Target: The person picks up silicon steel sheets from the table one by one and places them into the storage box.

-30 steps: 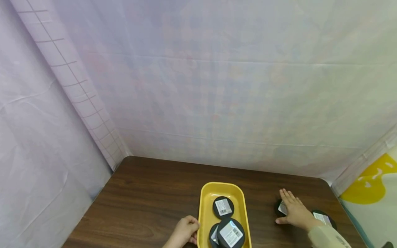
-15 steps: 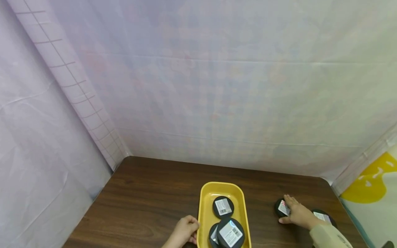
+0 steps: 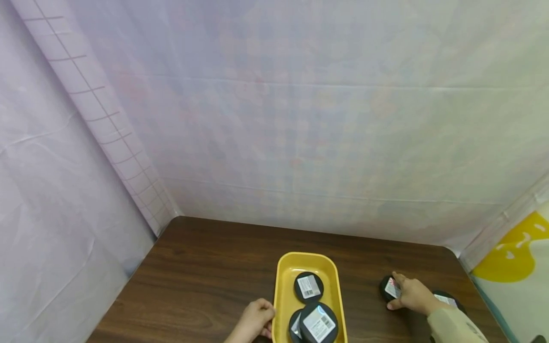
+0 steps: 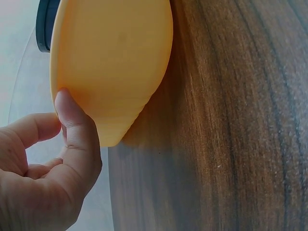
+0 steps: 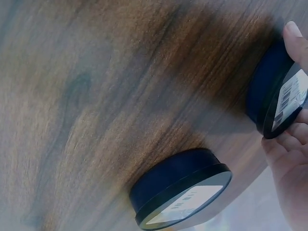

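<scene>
My left hand (image 3: 255, 318) pinches the left rim of a yellow tray (image 3: 284, 286) between thumb and finger, as the left wrist view shows. Inside the tray lie a small round black tub (image 3: 309, 287) with a white barcode label, a larger black tub (image 3: 319, 323), and one partly hidden under it. On the right side of the table, my right hand (image 3: 412, 296) grips another labelled black tub (image 5: 267, 89), thumb on one side and fingers on the other. A further black tub (image 5: 180, 190) sits near it, partly hidden by the sleeve in the head view.
Everything stands on a dark wooden table (image 3: 206, 267) with rounded back corners. Pale printed cloth (image 3: 291, 143) hangs behind it, and more white cloth (image 3: 47, 181) hangs at the left. A yellow-patterned cloth (image 3: 508, 257) is at the right edge.
My right hand's fingers have drawn back and curled from lying flat over the tub to gripping its sides. The left hand and tray have stayed put.
</scene>
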`<state>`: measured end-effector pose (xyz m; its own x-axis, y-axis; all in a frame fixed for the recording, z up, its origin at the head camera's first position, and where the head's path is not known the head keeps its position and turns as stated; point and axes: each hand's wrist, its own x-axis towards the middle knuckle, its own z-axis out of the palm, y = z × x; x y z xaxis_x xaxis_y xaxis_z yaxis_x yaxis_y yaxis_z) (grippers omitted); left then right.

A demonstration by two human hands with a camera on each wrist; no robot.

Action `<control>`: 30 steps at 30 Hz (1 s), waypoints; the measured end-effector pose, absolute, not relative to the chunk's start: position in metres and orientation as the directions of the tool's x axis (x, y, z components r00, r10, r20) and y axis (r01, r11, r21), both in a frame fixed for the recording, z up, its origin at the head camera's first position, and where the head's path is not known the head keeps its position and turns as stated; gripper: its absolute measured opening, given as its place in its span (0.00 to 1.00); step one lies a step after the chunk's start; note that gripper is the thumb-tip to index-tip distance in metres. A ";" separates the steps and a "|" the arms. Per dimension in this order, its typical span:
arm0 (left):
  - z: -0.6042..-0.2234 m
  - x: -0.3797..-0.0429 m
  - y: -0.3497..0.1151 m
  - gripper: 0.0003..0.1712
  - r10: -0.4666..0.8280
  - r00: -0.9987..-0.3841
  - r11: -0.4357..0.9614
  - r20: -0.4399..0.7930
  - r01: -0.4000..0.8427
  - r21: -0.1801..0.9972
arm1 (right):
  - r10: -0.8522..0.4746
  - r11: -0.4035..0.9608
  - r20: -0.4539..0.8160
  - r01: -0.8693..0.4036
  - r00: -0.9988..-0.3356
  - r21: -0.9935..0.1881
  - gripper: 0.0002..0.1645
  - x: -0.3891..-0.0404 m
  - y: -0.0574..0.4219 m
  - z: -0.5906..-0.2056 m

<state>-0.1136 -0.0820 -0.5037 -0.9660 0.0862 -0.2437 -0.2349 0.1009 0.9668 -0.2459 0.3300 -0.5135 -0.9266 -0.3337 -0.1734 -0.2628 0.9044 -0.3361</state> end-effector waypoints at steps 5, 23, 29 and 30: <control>-0.502 -0.114 -0.081 0.09 0.085 -0.967 0.100 -0.238 -0.230 0.968 | -0.337 0.905 -0.176 -0.267 -0.925 -0.332 0.66 -0.246 0.330 -0.511; -0.507 -0.114 -0.082 0.08 0.088 -0.972 0.104 -0.219 -0.210 0.972 | -0.415 0.877 -0.100 -0.368 -0.904 -0.310 0.62 -0.249 0.290 -0.481; -0.507 -0.114 -0.083 0.08 0.091 -0.972 0.108 -0.217 -0.207 0.972 | -0.454 0.859 -0.076 -0.414 -0.888 -0.299 0.61 -0.251 0.270 -0.465; -0.507 -0.114 -0.083 0.08 0.092 -0.972 0.109 -0.216 -0.206 0.972 | -0.456 0.859 -0.075 -0.416 -0.887 -0.299 0.61 -0.252 0.267 -0.463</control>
